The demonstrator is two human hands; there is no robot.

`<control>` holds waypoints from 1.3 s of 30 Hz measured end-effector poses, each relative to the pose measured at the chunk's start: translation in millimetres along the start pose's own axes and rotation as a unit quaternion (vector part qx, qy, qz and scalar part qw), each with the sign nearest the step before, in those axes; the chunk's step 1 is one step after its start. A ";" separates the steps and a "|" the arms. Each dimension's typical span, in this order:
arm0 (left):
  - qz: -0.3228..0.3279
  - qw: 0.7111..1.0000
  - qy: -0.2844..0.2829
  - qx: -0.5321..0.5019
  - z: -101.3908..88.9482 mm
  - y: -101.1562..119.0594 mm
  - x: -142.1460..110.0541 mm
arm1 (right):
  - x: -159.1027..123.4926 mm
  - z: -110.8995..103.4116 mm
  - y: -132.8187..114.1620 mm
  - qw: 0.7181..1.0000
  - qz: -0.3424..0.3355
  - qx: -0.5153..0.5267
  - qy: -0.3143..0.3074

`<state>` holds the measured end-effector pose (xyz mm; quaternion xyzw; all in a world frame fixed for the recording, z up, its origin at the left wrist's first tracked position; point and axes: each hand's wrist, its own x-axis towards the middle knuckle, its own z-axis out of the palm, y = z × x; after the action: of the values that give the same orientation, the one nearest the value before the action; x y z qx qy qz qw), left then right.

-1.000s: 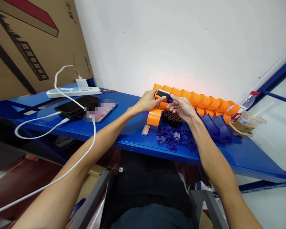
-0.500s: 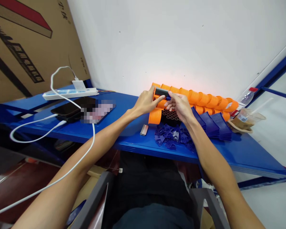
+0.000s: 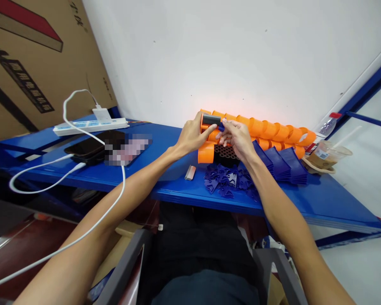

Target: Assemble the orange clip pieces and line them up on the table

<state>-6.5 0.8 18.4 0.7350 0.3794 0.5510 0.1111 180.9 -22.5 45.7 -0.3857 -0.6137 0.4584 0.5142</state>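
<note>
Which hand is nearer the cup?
Right. The right hand is left of the cup, with orange cylinders between; the left hand is farther left.

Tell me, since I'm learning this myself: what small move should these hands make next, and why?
Probably nudge the blue piece gently toward the orange part with the right hand: it pinches that piece near the black cylinder's right-hand end, while the left hand holds the orange part around the cylinder.

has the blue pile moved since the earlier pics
No. The blue pile lies in the same place against the table edge; only the view shifted slightly.
</note>
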 end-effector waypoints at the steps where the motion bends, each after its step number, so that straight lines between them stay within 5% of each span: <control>1: -0.001 1.000 0.000 0.003 0.2 0.1 -0.3 | -0.1 0.0 0.2 1.000 -0.005 -0.001 0.002; 29: -0.021 0.998 -0.012 -0.055 5.0 0.3 -3.0 | -6.6 7.8 6.0 0.992 -0.081 -0.091 0.046; 33: -0.055 0.994 0.001 -0.095 5.6 2.7 -1.3 | -8.5 8.0 11.3 0.960 -0.177 -0.210 0.054; 39: -0.070 0.991 -0.001 -0.116 8.2 -1.5 0.9 | 5.8 -0.5 30.3 0.858 -0.330 -0.378 0.109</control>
<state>0.3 4.5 15.2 0.6894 0.3634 0.5811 0.2344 180.4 -8.3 18.3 -0.3724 -0.7713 -0.0500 0.5137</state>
